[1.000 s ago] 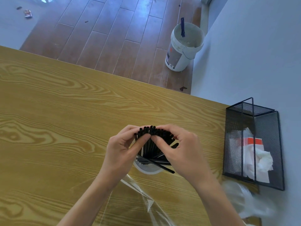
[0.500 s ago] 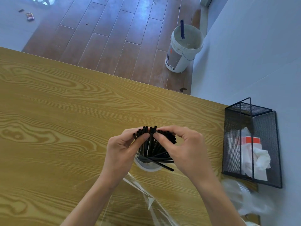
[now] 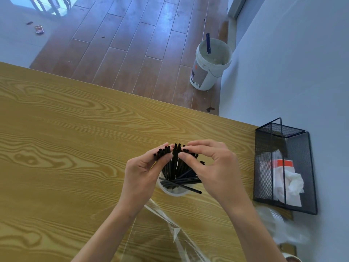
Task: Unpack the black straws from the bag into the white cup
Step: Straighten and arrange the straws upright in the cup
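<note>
Pinching the tops of the thin black plastic straws [image 3: 174, 165] standing in the small white cup [image 3: 172, 191], the left hand [image 3: 143, 173] and right hand [image 3: 213, 171] risked tipping it or flicking loose slanted ones onto the wooden table [image 3: 66, 148].

Wood-grain table [image 3: 66, 138] under white cup [image 3: 174, 192], clear bag [image 3: 170, 233], mesh basket [image 3: 283, 167].

Left hand [image 3: 143, 167] at seven o'clock and right hand [image 3: 211, 167] at five o'clock meet, thumbs and fingertips pinched together, forearms angling inward.
</note>
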